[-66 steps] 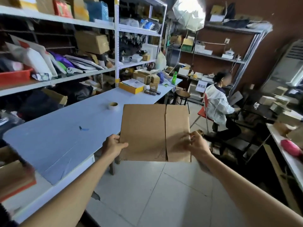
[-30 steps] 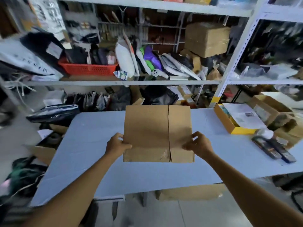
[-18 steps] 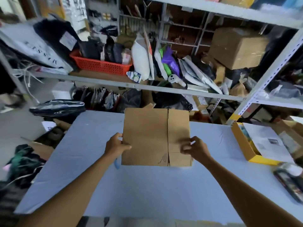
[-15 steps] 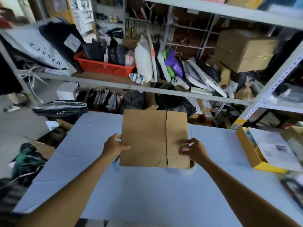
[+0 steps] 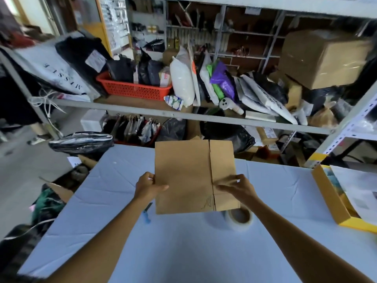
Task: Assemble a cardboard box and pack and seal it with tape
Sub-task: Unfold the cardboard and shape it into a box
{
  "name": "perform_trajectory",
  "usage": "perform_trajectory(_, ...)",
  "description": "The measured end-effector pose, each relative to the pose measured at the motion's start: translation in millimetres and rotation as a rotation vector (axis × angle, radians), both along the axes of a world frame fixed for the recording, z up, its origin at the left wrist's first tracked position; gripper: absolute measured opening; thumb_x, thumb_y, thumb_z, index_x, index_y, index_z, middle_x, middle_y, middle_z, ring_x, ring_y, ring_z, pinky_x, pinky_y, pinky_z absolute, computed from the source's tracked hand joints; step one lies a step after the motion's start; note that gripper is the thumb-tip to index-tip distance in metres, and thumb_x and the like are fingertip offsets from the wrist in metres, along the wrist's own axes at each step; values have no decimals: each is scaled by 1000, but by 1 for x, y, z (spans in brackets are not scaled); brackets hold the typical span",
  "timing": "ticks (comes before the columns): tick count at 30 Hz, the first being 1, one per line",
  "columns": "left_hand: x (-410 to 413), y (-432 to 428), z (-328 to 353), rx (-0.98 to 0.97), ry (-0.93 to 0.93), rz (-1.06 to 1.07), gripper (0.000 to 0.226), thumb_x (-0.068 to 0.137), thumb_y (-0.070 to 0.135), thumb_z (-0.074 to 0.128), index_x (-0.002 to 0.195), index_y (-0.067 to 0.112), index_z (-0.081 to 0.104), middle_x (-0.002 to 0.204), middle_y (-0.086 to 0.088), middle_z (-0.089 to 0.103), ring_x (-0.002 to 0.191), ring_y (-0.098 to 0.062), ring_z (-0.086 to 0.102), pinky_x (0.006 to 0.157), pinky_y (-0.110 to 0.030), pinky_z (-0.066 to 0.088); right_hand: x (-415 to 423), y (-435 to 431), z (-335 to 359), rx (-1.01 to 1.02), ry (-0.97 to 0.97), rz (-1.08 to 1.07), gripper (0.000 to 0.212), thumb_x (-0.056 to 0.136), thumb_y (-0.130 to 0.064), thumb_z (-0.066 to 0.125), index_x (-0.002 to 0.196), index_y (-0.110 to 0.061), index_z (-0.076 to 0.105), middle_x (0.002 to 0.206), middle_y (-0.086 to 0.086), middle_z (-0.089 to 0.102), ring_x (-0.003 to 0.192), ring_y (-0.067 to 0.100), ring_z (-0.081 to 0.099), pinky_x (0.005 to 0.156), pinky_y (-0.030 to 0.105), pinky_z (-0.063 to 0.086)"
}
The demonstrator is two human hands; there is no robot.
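flat box (image 5: 183, 174) held over table (image 5: 183, 254) | left hand (image 5: 147, 188) pinches its left edge | right hand (image 5: 240, 189) on right panel, grip unclear | tape roll (image 5: 240, 219) below

— What's on the shelf (image 5: 126, 109) behind the table (image 5: 183, 252)?
— A red basket (image 5: 132, 89) of dark packets, a white bag (image 5: 181, 80) just right of it, a purple bag (image 5: 222, 80) further along, and a big brown carton (image 5: 324, 58) far right.
— And the table?
— A yellow box (image 5: 357, 226) holding papers (image 5: 359, 190) at its right edge; a black bag (image 5: 81, 140) by its far left corner.

Pale blue table (image 5: 183, 252) before cluttered grey metal shelving (image 5: 204, 117), grey floor (image 5: 22, 160) at left.
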State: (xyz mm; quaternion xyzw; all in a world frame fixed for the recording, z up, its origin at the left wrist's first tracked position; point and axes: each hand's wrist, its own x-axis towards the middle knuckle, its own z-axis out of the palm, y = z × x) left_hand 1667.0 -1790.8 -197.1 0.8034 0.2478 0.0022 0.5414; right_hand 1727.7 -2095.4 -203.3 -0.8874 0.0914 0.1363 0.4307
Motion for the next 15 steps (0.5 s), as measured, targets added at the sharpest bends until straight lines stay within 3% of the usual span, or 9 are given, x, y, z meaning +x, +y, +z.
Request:
perform_trajectory(5, 7, 1, 5, -75, -21, -9, 43, 59, 7, 87, 76, 8, 48, 89, -18, 71, 86, -34, 68, 78, -48, 55, 14, 17, 0, 11, 4, -5, 122, 15, -81, 76, 115, -19, 41, 115, 0, 50, 100, 20, 52, 74, 34, 45)
perform_trajectory(10, 15, 7, 5, -184, -30, -78, 47, 67, 5, 82, 107, 14, 58, 99, -10, 72, 93, -29, 69, 89, -46, 54, 24, 25, -2, 20, 56, 19, 108, 33, -59, 89, 117, -16, 39, 116, 4, 49, 102, 23, 52, 74, 35, 44)
perform_trajectory(15, 18, 8, 2, -281, -65, -78, 29, 85, 6, 66, 110, 19, 59, 113, -11, 68, 98, -26, 67, 94, -47, 52, 27, 28, -6, 153, 79, 66, 85, 45, -35, 94, 112, -14, 45, 106, 5, 59, 97, 22, 58, 80, 39, 49)
